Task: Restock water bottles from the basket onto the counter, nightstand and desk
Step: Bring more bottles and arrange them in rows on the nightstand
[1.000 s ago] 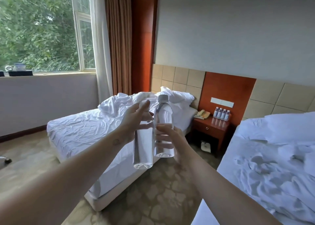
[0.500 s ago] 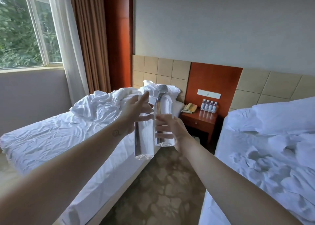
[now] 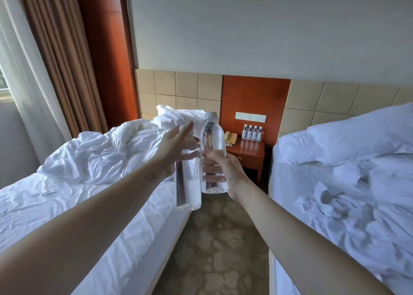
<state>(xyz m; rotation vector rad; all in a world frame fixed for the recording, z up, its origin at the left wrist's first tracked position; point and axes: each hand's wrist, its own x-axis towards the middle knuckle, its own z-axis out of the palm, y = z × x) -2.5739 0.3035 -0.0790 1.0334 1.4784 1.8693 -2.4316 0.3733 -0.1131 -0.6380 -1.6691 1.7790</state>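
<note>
Centre frame, your left grip [image 3: 176, 151] clasps a water bottle [image 3: 187, 183] and your right grip [image 3: 223, 169] a capped bottle [image 3: 213, 156], both upright, side by side. Behind them, the nightstand [image 3: 248, 154] carries four small bottles [image 3: 252, 133] and a phone [image 3: 230, 136]. It stands between the left-side bed [image 3: 89, 183] and the right-side bed [image 3: 346, 172], both rumpled. Brown curtains [image 3: 62, 60] hang upper left.

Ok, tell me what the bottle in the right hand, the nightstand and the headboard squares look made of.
Bottle in the right hand: clear glossy plastic, likely; the hand shows through it. Nightstand: reddish wood or veneer, glossy; small bottles reflect in its top. Headboard squares: tan, matte, seamed; possibly padded leatherette.
</note>
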